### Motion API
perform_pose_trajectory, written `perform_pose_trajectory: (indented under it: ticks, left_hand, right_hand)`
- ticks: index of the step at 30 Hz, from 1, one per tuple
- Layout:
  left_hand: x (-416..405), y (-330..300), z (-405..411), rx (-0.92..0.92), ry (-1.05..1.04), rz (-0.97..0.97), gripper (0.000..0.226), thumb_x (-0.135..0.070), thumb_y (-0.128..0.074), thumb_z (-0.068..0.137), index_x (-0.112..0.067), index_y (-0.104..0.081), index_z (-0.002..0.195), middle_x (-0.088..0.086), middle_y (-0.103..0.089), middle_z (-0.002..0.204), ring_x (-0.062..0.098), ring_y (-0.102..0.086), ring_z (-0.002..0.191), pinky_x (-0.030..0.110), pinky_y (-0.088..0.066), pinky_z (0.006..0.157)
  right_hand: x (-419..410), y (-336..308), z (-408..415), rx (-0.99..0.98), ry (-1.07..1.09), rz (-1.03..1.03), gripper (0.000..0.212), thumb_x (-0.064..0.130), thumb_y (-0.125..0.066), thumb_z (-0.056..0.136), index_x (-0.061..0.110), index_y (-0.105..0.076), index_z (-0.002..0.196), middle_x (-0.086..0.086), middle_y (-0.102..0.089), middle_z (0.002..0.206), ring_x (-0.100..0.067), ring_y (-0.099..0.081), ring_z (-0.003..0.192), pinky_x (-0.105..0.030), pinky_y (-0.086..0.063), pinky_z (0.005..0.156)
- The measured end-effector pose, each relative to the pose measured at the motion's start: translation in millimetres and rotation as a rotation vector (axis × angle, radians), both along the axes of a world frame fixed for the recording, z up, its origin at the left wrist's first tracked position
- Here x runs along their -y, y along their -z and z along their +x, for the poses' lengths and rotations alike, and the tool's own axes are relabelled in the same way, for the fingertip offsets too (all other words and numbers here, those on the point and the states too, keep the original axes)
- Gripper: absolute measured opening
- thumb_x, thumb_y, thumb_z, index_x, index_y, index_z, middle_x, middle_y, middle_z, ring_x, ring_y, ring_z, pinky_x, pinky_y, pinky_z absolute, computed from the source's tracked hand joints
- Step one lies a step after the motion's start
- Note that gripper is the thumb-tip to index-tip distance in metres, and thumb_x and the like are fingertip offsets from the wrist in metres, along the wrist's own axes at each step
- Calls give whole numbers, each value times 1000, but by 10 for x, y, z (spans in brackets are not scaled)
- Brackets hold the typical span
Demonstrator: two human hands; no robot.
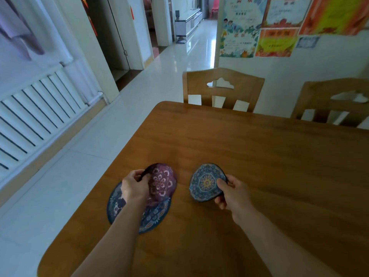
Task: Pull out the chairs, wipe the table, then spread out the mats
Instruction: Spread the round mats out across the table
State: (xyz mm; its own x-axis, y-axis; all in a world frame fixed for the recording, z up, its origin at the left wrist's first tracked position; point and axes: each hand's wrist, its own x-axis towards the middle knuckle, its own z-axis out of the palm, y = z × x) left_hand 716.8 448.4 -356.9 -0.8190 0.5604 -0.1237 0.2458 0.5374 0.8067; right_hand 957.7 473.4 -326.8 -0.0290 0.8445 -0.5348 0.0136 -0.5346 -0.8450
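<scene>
My left hand grips the left edge of a round purple patterned mat, tilted up above a larger round blue mat that lies flat near the left edge of the wooden table. My right hand pinches the right edge of a smaller round blue mat with a yellow centre, lifted and tilted toward me. The two held mats are apart, side by side over the table's near left part.
Two wooden chairs stand at the table's far side, one at the middle and one at the right. A white radiator lines the left wall. Tiled floor runs past the table's left edge into a hallway.
</scene>
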Motion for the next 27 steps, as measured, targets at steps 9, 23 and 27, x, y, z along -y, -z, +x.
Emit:
perform_pose_trajectory:
  ticks: [9,23,27]
  left_hand:
    - [-1271,27,925,814,-10,169,20,2,-67,88,-2,-58,105,21,-61,112,37,-63,105,39,-57,76]
    - [-2541,138,1179,951,-142,267,37,-7,-42,102,-2,-47,138,14,-53,140,25,-53,127,23,-53,83]
    - [-2451,126,1254,721,-117,232,48,-7,-60,93,-7,-49,140,14,-60,127,28,-62,113,32,-52,85]
  right_hand:
    - [-799,166,564,-166,296,-133,43,9,-53,99,11,-43,142,-18,-63,93,-27,-66,68,-35,-55,53]
    - [-1814,288,797,-299,415,-76,42,2,-49,99,12,-47,140,-17,-62,95,-28,-67,73,-36,-56,61]
    - [-1824,366,911,-309,426,-86,42,2,-48,100,12,-46,140,-17,-61,94,-28,-67,74,-35,-55,61]
